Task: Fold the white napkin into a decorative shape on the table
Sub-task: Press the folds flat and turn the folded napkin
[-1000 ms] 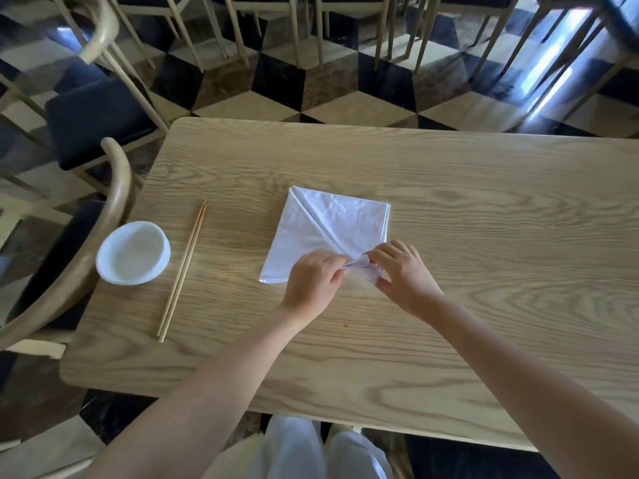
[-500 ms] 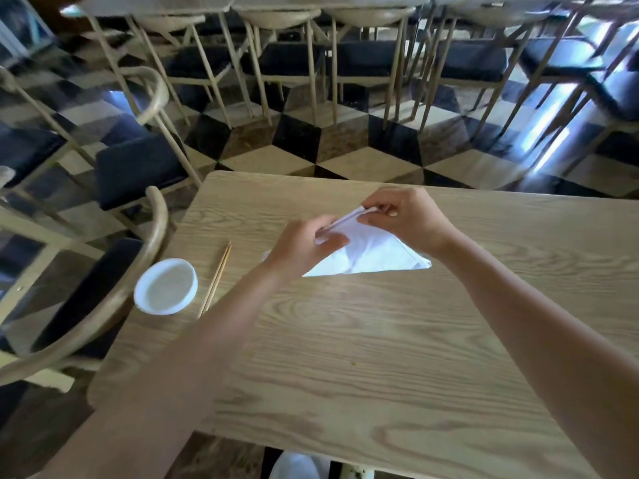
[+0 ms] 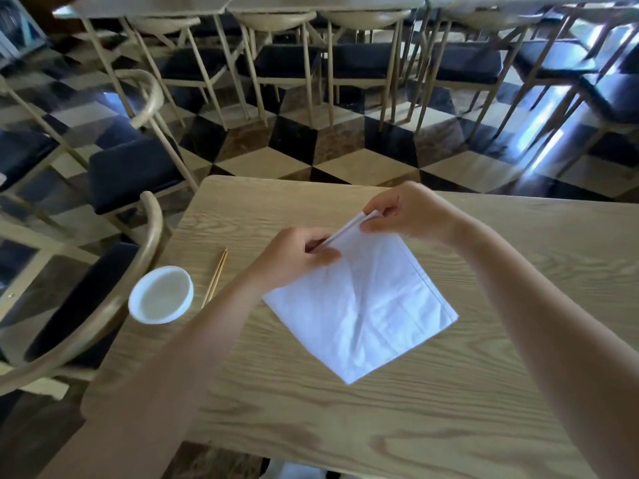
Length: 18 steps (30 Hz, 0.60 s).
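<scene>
The white napkin [image 3: 366, 305] lies spread on the wooden table [image 3: 345, 426] as a diamond, one corner pointing toward me and creases running through its middle. Its far corner is lifted off the table. My left hand [image 3: 294, 259] pinches the raised edge at the left of that corner. My right hand [image 3: 408, 214] pinches the tip of the same corner, a little higher and farther away. Both hands grip cloth between thumb and fingers.
A small white dish [image 3: 160, 294] stands near the table's left edge, with a pair of wooden chopsticks [image 3: 216, 276] just right of it. Curved wooden chairs [image 3: 114, 295] with dark seats stand at the left. More chairs and tables stand across the checkered floor.
A second ago both hands pinched the napkin's near corner. They carried it up and away from me, and the napkin now lies opened into a larger diamond. The camera tilted up.
</scene>
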Each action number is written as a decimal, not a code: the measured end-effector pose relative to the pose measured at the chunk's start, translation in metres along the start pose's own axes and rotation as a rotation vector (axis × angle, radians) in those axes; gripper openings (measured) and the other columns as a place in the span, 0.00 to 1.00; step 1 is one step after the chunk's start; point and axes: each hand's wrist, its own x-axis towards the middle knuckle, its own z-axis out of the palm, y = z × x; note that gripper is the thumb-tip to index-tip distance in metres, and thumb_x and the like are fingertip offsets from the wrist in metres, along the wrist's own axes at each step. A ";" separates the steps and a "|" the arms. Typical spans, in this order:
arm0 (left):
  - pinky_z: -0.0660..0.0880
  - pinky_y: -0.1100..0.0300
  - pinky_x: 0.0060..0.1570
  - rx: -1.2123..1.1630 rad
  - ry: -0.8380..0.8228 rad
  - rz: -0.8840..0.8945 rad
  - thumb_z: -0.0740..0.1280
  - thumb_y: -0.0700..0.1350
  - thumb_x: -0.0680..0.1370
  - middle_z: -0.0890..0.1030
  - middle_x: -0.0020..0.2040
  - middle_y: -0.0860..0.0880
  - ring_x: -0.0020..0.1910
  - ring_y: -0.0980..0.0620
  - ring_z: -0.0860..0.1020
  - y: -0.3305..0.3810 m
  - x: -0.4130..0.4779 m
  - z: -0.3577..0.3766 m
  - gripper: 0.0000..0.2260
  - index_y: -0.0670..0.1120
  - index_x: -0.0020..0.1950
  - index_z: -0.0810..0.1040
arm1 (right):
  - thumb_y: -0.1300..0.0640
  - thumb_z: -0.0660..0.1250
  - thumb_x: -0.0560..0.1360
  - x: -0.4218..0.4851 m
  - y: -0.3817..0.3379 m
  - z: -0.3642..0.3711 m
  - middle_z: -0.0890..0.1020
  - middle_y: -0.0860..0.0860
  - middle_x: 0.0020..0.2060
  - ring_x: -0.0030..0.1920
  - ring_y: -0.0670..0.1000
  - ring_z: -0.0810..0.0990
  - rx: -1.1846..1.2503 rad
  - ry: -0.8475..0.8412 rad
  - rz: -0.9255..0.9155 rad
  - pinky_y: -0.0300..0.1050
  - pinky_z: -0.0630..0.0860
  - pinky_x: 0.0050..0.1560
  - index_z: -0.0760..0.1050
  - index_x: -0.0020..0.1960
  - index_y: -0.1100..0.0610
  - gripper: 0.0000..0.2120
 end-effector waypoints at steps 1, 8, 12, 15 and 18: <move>0.59 0.62 0.30 -0.004 -0.009 -0.032 0.69 0.45 0.74 0.67 0.29 0.53 0.28 0.59 0.64 -0.011 0.006 0.003 0.09 0.42 0.37 0.75 | 0.53 0.73 0.68 0.010 0.010 0.011 0.80 0.45 0.34 0.33 0.40 0.74 -0.017 -0.014 0.018 0.29 0.67 0.33 0.82 0.47 0.55 0.09; 0.58 0.65 0.26 0.074 -0.120 -0.215 0.69 0.39 0.72 0.68 0.29 0.50 0.27 0.59 0.65 -0.084 0.066 0.004 0.10 0.43 0.34 0.70 | 0.55 0.71 0.70 0.085 0.063 0.056 0.84 0.55 0.47 0.44 0.55 0.81 -0.056 -0.008 0.128 0.43 0.74 0.41 0.81 0.50 0.58 0.10; 0.61 0.68 0.26 0.079 -0.207 -0.360 0.72 0.41 0.71 0.72 0.31 0.51 0.29 0.56 0.68 -0.130 0.088 -0.002 0.10 0.45 0.34 0.72 | 0.56 0.71 0.71 0.122 0.082 0.066 0.84 0.56 0.48 0.46 0.52 0.79 -0.064 -0.007 0.169 0.39 0.69 0.43 0.81 0.51 0.59 0.11; 0.57 0.68 0.23 0.103 -0.211 -0.397 0.72 0.41 0.71 0.65 0.28 0.53 0.26 0.57 0.63 -0.154 0.095 -0.007 0.17 0.47 0.30 0.65 | 0.55 0.71 0.71 0.141 0.093 0.073 0.83 0.56 0.49 0.48 0.53 0.79 -0.031 0.013 0.223 0.41 0.71 0.44 0.81 0.51 0.59 0.11; 0.58 0.70 0.20 0.078 -0.162 -0.434 0.71 0.38 0.71 0.64 0.27 0.53 0.25 0.56 0.62 -0.174 0.096 -0.012 0.19 0.48 0.28 0.63 | 0.55 0.70 0.71 0.154 0.100 0.084 0.82 0.55 0.49 0.48 0.51 0.78 0.041 0.004 0.263 0.41 0.70 0.45 0.80 0.52 0.57 0.11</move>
